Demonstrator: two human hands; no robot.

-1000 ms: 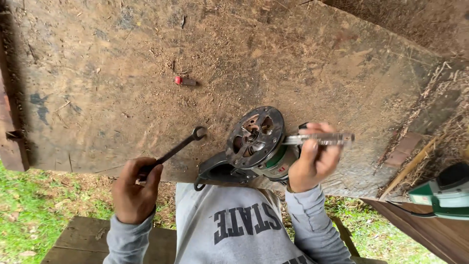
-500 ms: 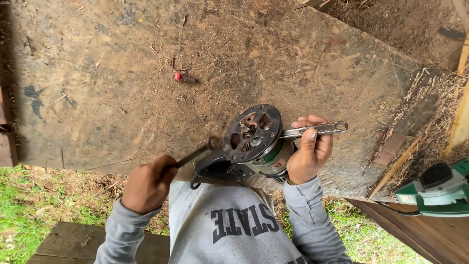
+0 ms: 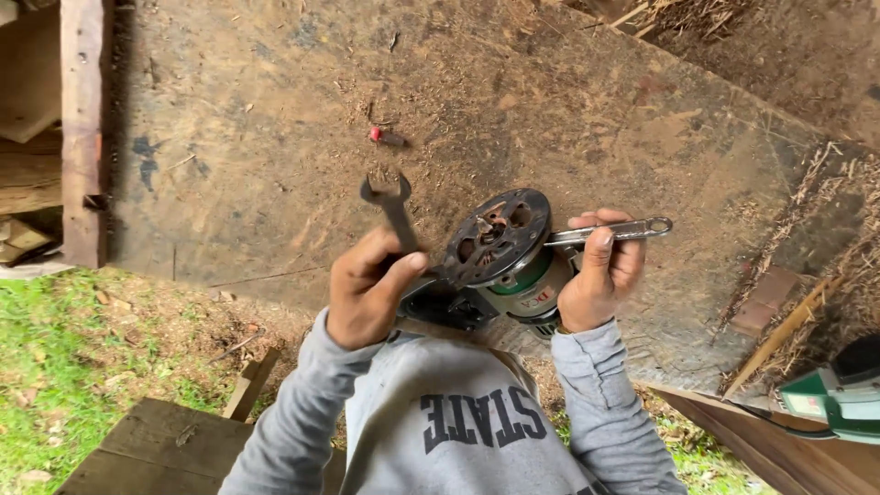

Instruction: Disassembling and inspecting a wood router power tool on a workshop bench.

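Left hand point(image 3: 367, 293) grips a dark open-end wrench point(image 3: 392, 209); right hand point(image 3: 600, 270) clamps a silver wrench point(image 3: 614, 231).
Both meet at the green router point(image 3: 513, 266), centre frame; either wrench could slip, jerking knuckles against its base plate.

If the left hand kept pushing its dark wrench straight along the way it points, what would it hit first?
The left hand aims the dark wrench up the image, across the bare board. The small red object lies nearest that line, probably first, though height above the board is unclear.
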